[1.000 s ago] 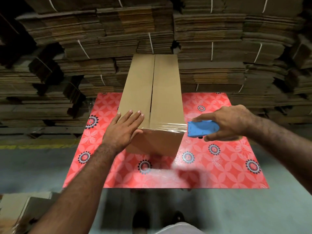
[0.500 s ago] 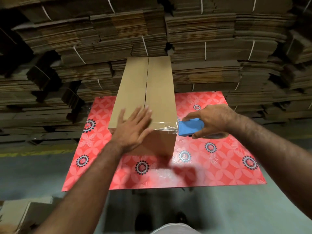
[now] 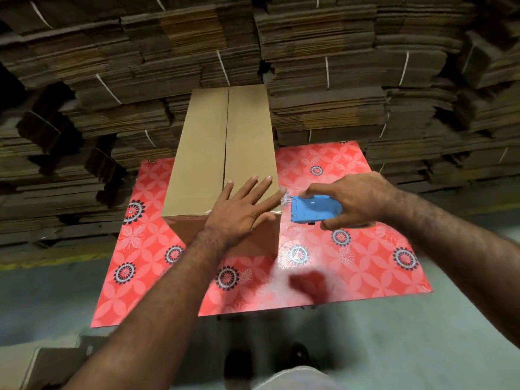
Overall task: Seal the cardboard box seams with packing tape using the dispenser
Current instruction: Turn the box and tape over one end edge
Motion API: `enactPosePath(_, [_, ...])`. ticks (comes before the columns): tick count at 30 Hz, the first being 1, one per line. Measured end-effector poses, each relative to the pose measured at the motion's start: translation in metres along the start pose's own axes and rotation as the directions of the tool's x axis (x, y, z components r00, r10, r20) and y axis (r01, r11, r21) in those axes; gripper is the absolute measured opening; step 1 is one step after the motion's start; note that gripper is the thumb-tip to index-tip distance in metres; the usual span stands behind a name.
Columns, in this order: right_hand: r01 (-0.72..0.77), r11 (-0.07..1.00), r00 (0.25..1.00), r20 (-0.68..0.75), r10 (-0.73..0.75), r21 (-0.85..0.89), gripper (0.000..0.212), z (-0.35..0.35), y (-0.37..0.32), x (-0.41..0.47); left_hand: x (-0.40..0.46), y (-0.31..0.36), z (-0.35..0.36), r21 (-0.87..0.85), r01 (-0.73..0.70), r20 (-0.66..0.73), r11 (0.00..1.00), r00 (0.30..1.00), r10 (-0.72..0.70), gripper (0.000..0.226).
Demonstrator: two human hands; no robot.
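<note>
Tall cardboard box (image 3: 225, 153) is standing upright on the red flower-patterned tabletop (image 3: 351, 266), its two top flaps closed and meeting along a centre seam that is running away from the camera. Left hand (image 3: 242, 212) is lying flat on the near right part of the box top, fingers (image 3: 254, 190) straight and spread, palm pressing down at the near edge; it is gripping nothing. Right hand (image 3: 357, 201) is hovering just beside the box's right near corner, its fingers curled around the blue tape dispenser (image 3: 316, 209), thumb underneath. The dispenser's toothed end is pointing toward the box, and a short stretch of clear packing tape (image 3: 284, 199) is spanning the gap between that end and the box corner. A glossy strip of tape is showing across the near top edge, partly hidden by the left hand. Behind the tabletop, bundled stacks of flattened cardboard (image 3: 323, 80) are filling the background. More cardboard (image 3: 36, 361) is lying on the grey floor at lower left.
</note>
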State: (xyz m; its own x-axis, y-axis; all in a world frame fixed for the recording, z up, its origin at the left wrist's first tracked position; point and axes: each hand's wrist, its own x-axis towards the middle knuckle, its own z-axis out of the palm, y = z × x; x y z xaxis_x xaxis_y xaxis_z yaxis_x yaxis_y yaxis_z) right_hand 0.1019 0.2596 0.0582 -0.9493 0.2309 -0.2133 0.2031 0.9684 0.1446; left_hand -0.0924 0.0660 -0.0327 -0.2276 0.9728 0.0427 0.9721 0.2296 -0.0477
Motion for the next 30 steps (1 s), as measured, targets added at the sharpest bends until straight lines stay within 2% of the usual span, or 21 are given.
enactPosePath(5, [-0.005,0.999,1.0,0.012,0.004,0.051,0.076,0.015,0.006,-0.005,-0.006,-0.002,-0.001,0.006,0.013,-0.001,1.0,1.0,-0.013,0.058])
enactPosePath(12, [-0.018,1.0,1.0,-0.006,0.018,-0.013,0.073,0.018,-0.009,0.007,-0.006,0.0,-0.005,0.01,0.022,0.015,1.0,1.0,-0.022,0.06])
enactPosePath(21, [-0.132,0.991,0.99,-0.053,0.132,0.004,0.066,0.012,-0.037,0.014,-0.003,0.011,0.011,-0.058,0.042,-0.141,0.997,0.989,-0.05,0.067])
enactPosePath(27, [-0.206,0.978,0.979,-0.009,0.206,-0.02,0.063,0.012,-0.046,0.02,0.0,0.01,0.017,-0.001,0.041,-0.167,0.999,0.985,-0.041,0.063])
enactPosePath(30, [-0.171,0.98,0.977,0.112,0.182,-0.104,0.06,0.042,-0.047,0.018,0.001,0.009,0.015,0.009,0.035,-0.173,0.999,0.984,-0.033,0.061])
